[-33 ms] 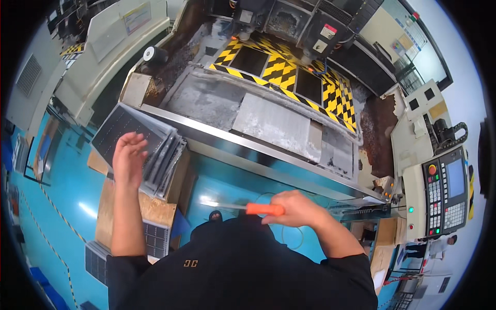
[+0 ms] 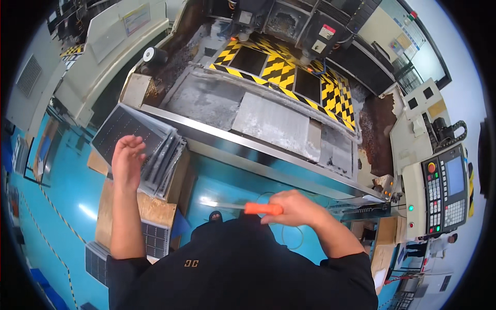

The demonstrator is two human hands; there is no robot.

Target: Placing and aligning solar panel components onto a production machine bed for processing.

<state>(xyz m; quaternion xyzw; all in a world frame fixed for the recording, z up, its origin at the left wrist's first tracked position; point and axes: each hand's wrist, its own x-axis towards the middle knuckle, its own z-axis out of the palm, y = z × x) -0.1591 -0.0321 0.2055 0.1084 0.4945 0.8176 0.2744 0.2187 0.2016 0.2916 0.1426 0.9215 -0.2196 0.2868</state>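
Observation:
My right hand (image 2: 294, 208) is closed round the orange handle of a tool (image 2: 262, 208), held in front of my body. Its thin, pale metal shaft points left; the frames do not show clearly what kind of tool it is. On the left, my left hand (image 2: 128, 161) is raised with loosely bent fingers apart and nothing in them. Behind that hand, in the picture, leans a stack of dark grey panels (image 2: 124, 129) with rows of small marks. Whether the hand touches the panels I cannot tell.
Ahead is a machine bed with a grey metal plate (image 2: 274, 126) and a yellow-and-black striped fixture (image 2: 281, 75) with two dark panels. A steel ledge (image 2: 248, 147) borders it. The control panel (image 2: 445, 191) stands right. Wooden boxes (image 2: 152, 209) sit left; a person (image 2: 439, 245) is far right.
My left hand has dipped very slightly. My right hand keeps its grip on the orange-handled tool, almost still.

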